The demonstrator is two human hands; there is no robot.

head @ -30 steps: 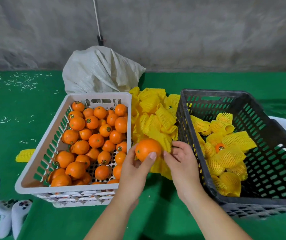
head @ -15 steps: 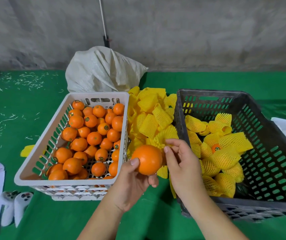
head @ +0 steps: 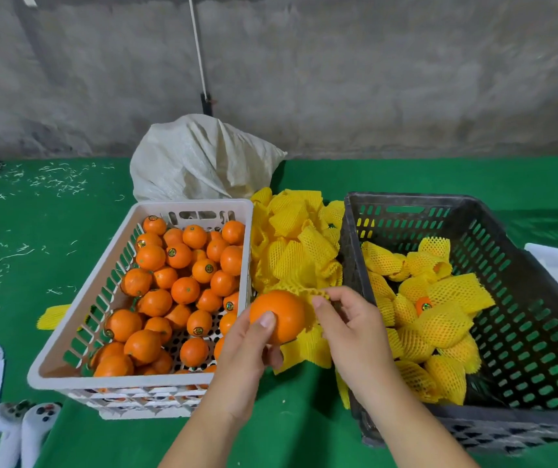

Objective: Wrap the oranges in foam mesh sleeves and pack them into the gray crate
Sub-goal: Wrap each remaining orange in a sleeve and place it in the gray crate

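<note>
A fruit-packing workspace, plain and improvised rather than domestic. A bare, rough grey concrete wall (head: 372, 79) stands behind a work surface covered in green felt-like cloth (head: 34, 265), littered at the left with pale shreds. On it sit a white slotted plastic crate (head: 68, 359) heaped with stickered oranges (head: 183, 288), a loose pile of yellow foam mesh sleeves (head: 297, 244), a dark gray crate (head: 520, 282) holding wrapped fruit, and a woven white sack (head: 199, 160) against the wall

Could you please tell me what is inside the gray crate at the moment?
The gray crate holds a heap of yellow foam mesh sleeves. One orange peeks out among them; whether the other sleeves hold fruit is covered by the mesh.
</note>
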